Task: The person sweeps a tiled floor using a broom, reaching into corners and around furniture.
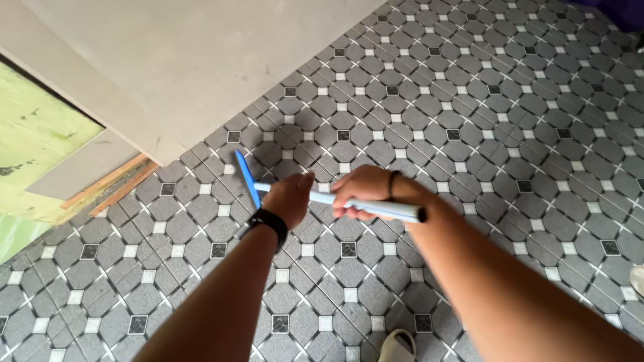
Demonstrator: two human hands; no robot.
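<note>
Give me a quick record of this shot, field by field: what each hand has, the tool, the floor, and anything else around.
left hand: closed on the pole near the blade, black watch on the wrist
right hand: closed on the pole further back, dark band on the wrist
pole: pale, black end cap, held roughly level
blade: blue, thin, set across the pole's far end
floor: grey octagon tiles with small white and black squares
wall: plain beige, upper left
sandal: pale, bottom edge

Pole [349, 202] mid-section hidden inside both fists. Sandal [397, 347] cut off by bottom edge. Blue thing [620, 12] top right clipped, unidentifiable
</note>
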